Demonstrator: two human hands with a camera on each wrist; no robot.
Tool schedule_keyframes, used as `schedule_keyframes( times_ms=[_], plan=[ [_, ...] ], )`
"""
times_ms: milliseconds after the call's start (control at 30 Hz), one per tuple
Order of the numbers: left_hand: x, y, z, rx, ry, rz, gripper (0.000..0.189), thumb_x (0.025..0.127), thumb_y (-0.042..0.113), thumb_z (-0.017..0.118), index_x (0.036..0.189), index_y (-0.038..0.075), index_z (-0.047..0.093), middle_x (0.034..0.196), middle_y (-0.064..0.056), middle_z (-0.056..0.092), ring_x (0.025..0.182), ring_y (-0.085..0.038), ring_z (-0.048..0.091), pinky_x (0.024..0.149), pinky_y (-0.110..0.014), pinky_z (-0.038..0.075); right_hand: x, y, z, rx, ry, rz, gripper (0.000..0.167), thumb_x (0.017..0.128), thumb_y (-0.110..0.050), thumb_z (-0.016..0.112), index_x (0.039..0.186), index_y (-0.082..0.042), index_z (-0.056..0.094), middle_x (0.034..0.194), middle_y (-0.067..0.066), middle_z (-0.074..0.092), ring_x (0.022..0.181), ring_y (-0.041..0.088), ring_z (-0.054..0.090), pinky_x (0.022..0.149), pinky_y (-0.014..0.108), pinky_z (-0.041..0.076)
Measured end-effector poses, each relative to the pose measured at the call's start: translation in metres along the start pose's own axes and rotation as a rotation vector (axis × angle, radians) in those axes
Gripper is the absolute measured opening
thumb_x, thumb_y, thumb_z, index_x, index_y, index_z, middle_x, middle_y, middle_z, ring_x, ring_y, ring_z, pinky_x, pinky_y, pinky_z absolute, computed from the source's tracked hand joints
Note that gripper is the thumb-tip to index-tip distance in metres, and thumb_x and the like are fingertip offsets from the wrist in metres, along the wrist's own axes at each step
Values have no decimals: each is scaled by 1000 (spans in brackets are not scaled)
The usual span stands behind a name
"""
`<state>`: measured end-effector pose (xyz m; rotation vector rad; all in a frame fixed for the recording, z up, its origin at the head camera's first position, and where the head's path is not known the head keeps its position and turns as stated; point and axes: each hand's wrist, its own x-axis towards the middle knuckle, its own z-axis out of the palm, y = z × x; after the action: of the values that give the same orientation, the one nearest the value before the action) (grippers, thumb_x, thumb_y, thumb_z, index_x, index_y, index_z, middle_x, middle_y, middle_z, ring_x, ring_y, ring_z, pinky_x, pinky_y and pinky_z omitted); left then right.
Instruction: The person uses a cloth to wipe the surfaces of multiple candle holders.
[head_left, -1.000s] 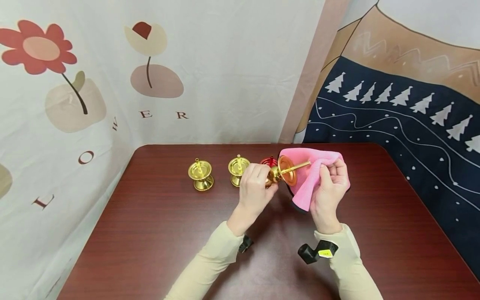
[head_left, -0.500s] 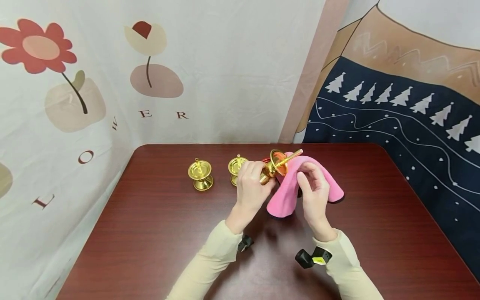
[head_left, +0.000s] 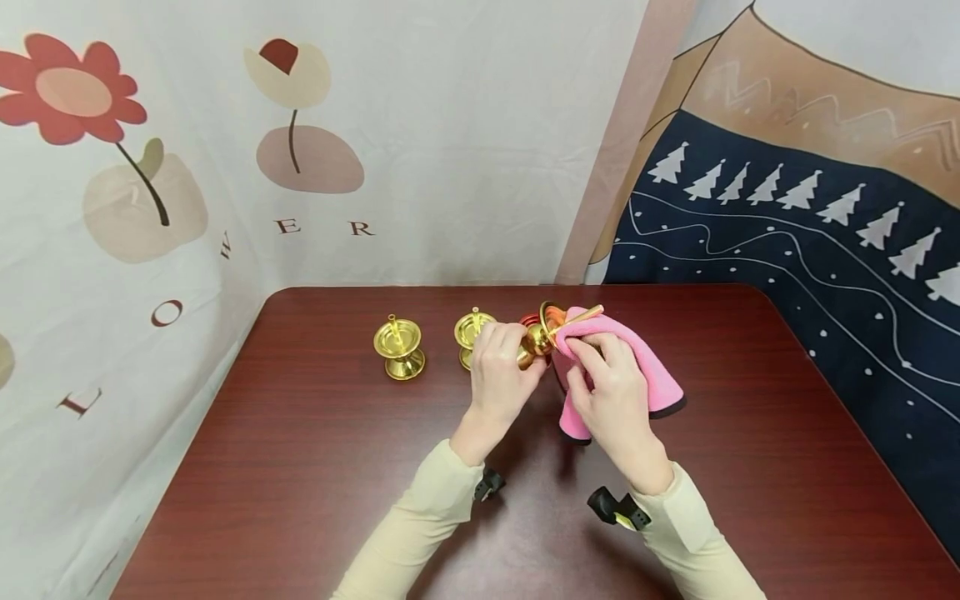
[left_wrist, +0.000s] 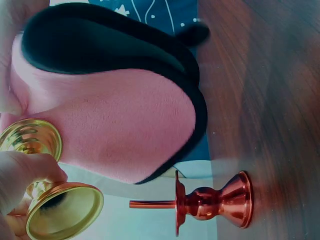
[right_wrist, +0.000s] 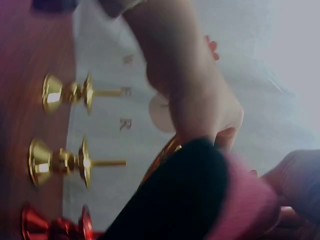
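Observation:
My left hand (head_left: 497,379) grips a gold candle holder (head_left: 534,343) by its lower part, tilted with its dish and long tube pointing right. In the left wrist view, the hollow underside of the candle holder's base (left_wrist: 65,212) faces the camera. My right hand (head_left: 613,404) pinches a pink cloth (head_left: 656,379) with a dark edge and presses a fold of it at the dish and tube. The rest of the cloth hangs down, showing a dark back (right_wrist: 175,195) in the right wrist view.
Two gold candle holders, one at the left (head_left: 399,343) and one partly behind my left hand (head_left: 471,329), stand upright on the dark red table (head_left: 315,467). A red candle holder (left_wrist: 205,202) stands beyond the held one. Printed fabric (head_left: 465,167) hangs behind the table.
My right hand has moved left with the cloth, from beside the candle holder onto its dish. The held candle holder has shifted slightly left and tilted up; the standing ones stay put.

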<state>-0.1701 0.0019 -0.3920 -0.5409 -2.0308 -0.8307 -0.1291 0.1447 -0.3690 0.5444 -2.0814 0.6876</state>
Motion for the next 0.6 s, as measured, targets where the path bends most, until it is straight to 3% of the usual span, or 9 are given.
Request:
schedule_keyframes(
  times_ms=[133,233,333,433,600],
  plan=[
    [-1,-1,0,-9,4,-3,30,59,8,82,80,2,61,75,-9,60,75,-25,52,70,-36,43,0,0,0,-175,85,-80,17,78,-2,61,91,-4,72,95,16,56,89,34,49,71,47,38],
    [0,-1,0,-27,10,-20,30,60,9,82,80,2,61,76,-9,61,75,-25,52,70,-36,43,0,3,2,-191,137,-107,15,80,-4,62,89,-8,73,104,17,58,98,36,51,74,51,36],
    [1,-2,-1,-48,18,-45,30,61,10,82,81,2,61,78,-9,62,76,-25,52,71,-36,43,0,7,4,-82,151,-112,17,79,1,65,92,-5,72,103,18,62,95,35,57,78,47,43],
    [3,-3,-2,-63,21,-63,30,61,11,82,81,2,62,78,-9,63,76,-25,52,72,-36,43,-1,9,4,54,136,-73,26,75,8,67,100,1,66,96,17,65,84,31,63,80,29,50],
    [3,-5,-5,-112,41,-68,29,61,9,82,82,1,63,78,-9,64,77,-25,53,73,-36,43,0,12,-2,317,71,-4,43,64,16,73,105,5,64,102,20,65,93,32,61,90,17,43]
  ],
)
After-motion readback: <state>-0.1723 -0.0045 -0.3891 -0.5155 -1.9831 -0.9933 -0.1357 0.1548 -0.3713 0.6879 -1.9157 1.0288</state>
